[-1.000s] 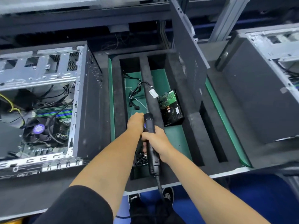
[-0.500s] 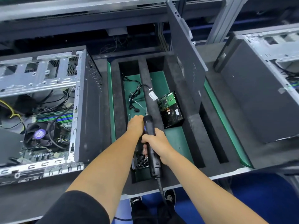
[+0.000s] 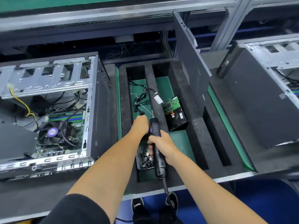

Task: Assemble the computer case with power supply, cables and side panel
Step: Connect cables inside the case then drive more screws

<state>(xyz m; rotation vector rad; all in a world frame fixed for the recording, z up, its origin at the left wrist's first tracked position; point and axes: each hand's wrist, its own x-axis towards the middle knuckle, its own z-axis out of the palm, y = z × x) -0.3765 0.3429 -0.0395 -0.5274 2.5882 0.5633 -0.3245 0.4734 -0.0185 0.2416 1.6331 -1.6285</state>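
Observation:
An open computer case [image 3: 95,110] lies on its side at the left, motherboard and fan showing inside. The dark side panel [image 3: 191,68] stands upright in a slot of the black foam tray [image 3: 199,143]. My right hand [image 3: 161,143] grips a black electric screwdriver [image 3: 157,152], tip pointing away from me. My left hand [image 3: 140,125] is curled beside the screwdriver's front end; what its fingers hold is hidden. Under the hands sits a small box of black screws [image 3: 145,160]. A cable bundle [image 3: 142,97] and a hard drive [image 3: 175,113] lie in the tray.
A second computer case [image 3: 265,97] stands at the right. The workbench's metal front edge [image 3: 226,178] runs below the tray, with my shoes [image 3: 173,199] on the blue floor beneath. A metal frame and shelf cross the back.
Both hands and the screwdriver stay over the screw box with almost no motion. The view has shifted slightly, so the tray appears a little lower and nearer.

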